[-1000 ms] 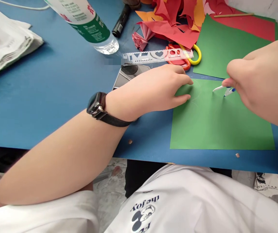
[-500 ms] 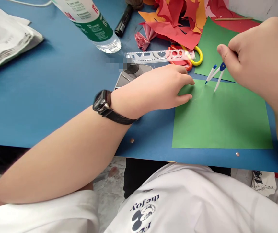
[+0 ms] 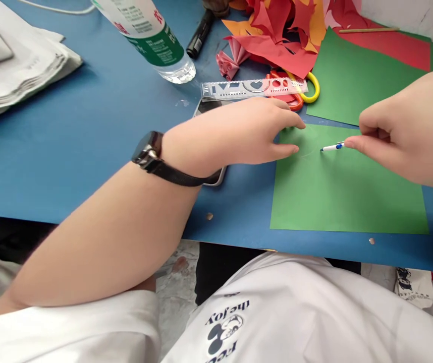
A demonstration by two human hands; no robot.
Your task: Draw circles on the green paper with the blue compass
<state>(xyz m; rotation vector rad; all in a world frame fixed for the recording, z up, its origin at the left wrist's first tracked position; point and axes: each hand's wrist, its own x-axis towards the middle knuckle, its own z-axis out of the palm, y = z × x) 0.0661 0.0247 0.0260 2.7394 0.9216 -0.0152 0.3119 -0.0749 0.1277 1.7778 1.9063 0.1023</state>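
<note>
Two right hand fingers pinch compass; left hand presses paper.

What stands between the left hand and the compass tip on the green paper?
Nothing visible. Only bare green paper lies between the left hand, whose fingers rest on its corner, and the compass held in the right hand.

Flat left hand, pinched right hand
</note>
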